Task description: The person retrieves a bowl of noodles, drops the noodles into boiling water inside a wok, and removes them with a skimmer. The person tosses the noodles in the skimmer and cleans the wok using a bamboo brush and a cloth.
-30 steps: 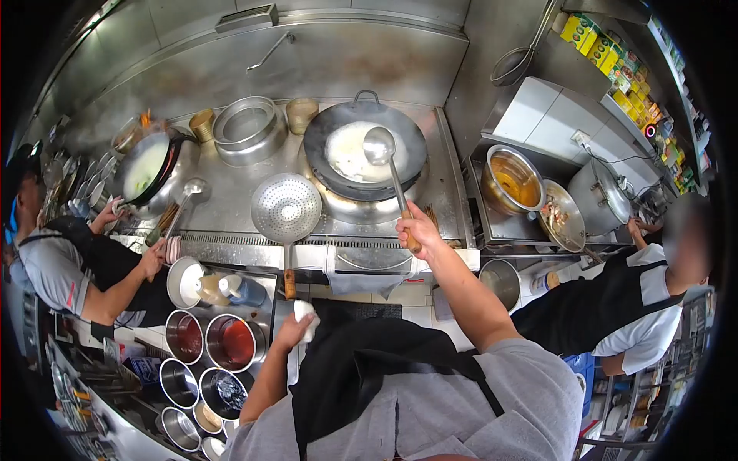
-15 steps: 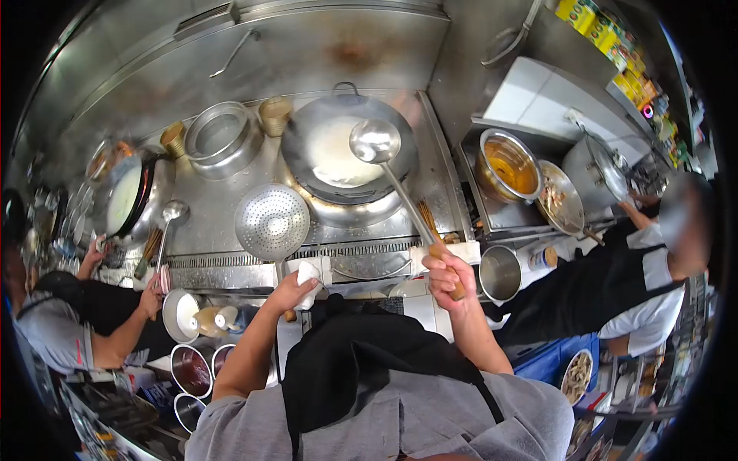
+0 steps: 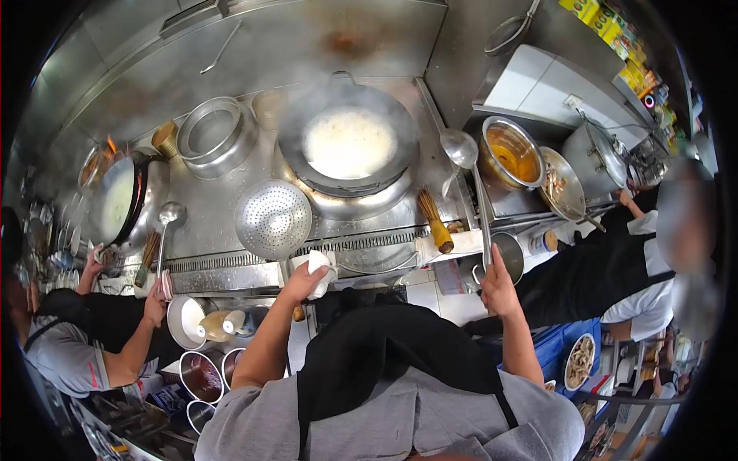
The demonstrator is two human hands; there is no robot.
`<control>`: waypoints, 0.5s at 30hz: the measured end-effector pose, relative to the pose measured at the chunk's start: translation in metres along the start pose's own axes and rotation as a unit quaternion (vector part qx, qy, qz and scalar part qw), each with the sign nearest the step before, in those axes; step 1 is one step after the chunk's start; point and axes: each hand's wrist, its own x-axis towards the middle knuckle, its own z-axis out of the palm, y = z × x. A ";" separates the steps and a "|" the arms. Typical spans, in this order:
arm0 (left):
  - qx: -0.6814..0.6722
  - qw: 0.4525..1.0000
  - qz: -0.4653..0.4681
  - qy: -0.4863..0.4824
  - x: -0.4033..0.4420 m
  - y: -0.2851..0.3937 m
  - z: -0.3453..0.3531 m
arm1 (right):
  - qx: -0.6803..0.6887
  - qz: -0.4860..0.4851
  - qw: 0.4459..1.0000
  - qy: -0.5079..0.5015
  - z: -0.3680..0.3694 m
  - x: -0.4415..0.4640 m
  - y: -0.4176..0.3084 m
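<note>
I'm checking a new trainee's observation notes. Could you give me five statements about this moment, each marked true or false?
1. The right hand grips a long-handled silver metal ladle. True.
2. Pale, frothy liquid is in the round black metal wok. True.
3. The ladle is dipped into that liquid. False: it is out to the right of the wok.
4. The left hand is empty. False: it holds a crumpled white cloth.
5. A round perforated metal strainer is right of the wok. False: it is on the left.
</note>
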 end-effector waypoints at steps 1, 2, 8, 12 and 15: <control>0.003 1.000 0.007 0.007 0.002 -0.003 0.001 | 0.049 0.014 0.999 0.001 0.004 -0.005 -0.009; 0.009 1.000 0.013 0.013 0.001 -0.006 0.002 | 0.045 0.015 0.999 -0.006 0.002 -0.007 -0.021; 0.009 0.999 0.031 0.023 0.007 -0.006 0.020 | 0.114 0.062 0.966 -0.224 -0.016 0.040 -0.077; -0.038 0.998 0.022 0.036 -0.004 0.016 0.032 | 0.024 0.098 0.954 -0.284 -0.003 0.079 -0.112; -0.034 0.997 0.028 0.066 -0.014 0.009 0.034 | 0.030 0.124 0.943 -0.306 0.012 0.090 -0.122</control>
